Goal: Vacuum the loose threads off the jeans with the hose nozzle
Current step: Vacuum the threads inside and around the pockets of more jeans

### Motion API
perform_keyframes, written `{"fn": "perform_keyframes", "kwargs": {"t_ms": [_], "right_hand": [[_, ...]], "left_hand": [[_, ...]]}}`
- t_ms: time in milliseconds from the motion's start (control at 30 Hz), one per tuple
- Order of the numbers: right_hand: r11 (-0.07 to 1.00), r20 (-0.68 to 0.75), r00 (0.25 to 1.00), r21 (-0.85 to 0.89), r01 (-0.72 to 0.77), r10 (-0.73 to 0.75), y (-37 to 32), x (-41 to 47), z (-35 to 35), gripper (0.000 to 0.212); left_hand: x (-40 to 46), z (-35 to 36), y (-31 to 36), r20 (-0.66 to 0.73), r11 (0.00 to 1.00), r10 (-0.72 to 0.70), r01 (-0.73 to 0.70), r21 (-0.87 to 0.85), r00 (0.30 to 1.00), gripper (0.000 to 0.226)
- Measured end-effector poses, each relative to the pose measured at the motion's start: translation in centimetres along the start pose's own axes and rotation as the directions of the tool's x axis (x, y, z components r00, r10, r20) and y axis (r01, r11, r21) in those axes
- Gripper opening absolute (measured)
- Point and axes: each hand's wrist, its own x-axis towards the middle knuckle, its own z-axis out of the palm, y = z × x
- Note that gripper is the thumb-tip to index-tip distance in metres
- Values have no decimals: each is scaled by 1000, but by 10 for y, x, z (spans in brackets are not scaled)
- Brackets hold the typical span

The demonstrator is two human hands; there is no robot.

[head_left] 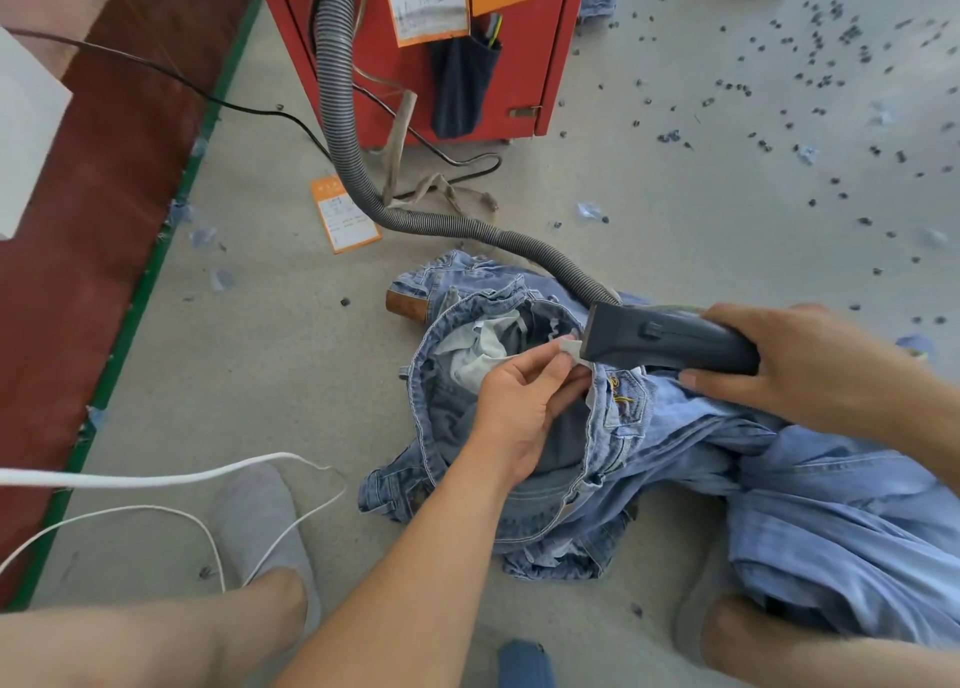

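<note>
Light blue jeans (pixel 810 500) lie crumpled on the floor with the waistband open toward me and the white pocket lining (pixel 478 352) showing inside. My left hand (pixel 519 407) grips the waistband's near edge and pinches a small white label against the nozzle mouth. My right hand (pixel 810 360) is wrapped around the dark grey hose nozzle (pixel 665 339), whose flat mouth points left and touches the label. A ribbed grey hose (pixel 343 116) runs from the nozzle's back up to the red machine.
A red vacuum cabinet (pixel 467 53) with paper tags stands at the top. An orange tag (pixel 345 214), black cable (pixel 260 110) and white cords (pixel 156 479) lie on the floor. Dark thread bits (pixel 810 64) litter the upper right. My grey-socked foot (pixel 260 526) rests lower left.
</note>
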Motion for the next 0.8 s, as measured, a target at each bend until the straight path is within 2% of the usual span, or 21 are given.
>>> {"fn": "perform_keyframes", "kwargs": {"t_ms": [233, 400, 533, 700, 800], "right_hand": [[997, -9, 1000, -82, -8, 8, -8, -1, 5, 25], [996, -128, 991, 80, -31, 41, -12, -3, -7, 24], [980, -221, 969, 183, -72, 113, -3, -8, -21, 40], [986, -153, 983, 146, -75, 98, -3, -11, -16, 38], [988, -138, 987, 138, -67, 86, -3, -13, -14, 32]], "left_hand": [[-1, 0, -4, 62, 1000, 20, -21, 17, 998, 27], [1, -1, -6, 5, 999, 14, -14, 30, 1000, 22], [3, -1, -6, -13, 999, 9, -8, 36, 1000, 22], [3, -2, -8, -56, 1000, 10, -9, 17, 998, 21], [5, -6, -13, -185, 1000, -2, 4, 9, 983, 8]]}}
